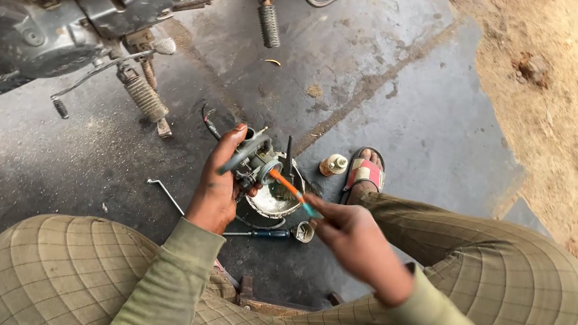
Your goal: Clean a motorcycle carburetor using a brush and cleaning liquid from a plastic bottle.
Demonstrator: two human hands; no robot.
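Left hand (217, 187) has its fingers wrapped round a carburetor (255, 161), held just above a small metal bowl (273, 199) on the concrete floor (405, 110); right hand (359, 242) pinches an orange-handled brush (292, 188) with its tip at the carb; screwdriver (262, 233) lies beside the bowl.

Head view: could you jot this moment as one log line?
left hand: holds grey metal carburettor | right hand: orange-handled brush against it | below: shiny metal bowl
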